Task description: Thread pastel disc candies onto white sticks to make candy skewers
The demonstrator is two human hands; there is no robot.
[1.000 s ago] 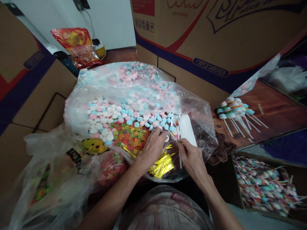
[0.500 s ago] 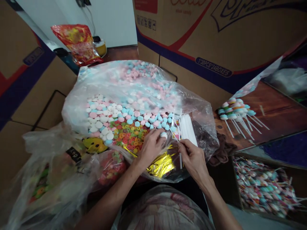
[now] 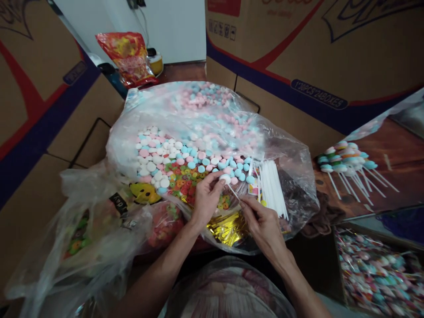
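My left hand (image 3: 207, 196) pinches a white round candy (image 3: 225, 179) between thumb and fingertips. My right hand (image 3: 261, 218) grips the lower part of a thin white lollipop stick (image 3: 233, 192), whose upper end meets the candy's edge. Whether the tip is inside the candy I cannot tell. Both hands are over a large clear plastic bag (image 3: 285, 148) spread open. In front of them lie pink, blue and white candies (image 3: 202, 155) and colourful ring candies (image 3: 180, 176). Gold twist ties (image 3: 228, 227) lie below my hands, and a bundle of white sticks (image 3: 273, 187) is to the right.
Finished candy lollipops (image 3: 346, 159) lie on the brown surface at right. Below them, a box of wrapped lollipops (image 3: 380, 269) stands low. Large cardboard boxes (image 3: 265, 95) rise behind. A plastic bag (image 3: 96, 221) is at left, a red snack packet (image 3: 126, 57) at the back.
My left hand has lifted a white candy from beside the pile, and the stick in my right hand has come against it. The view has swung a little to the left.
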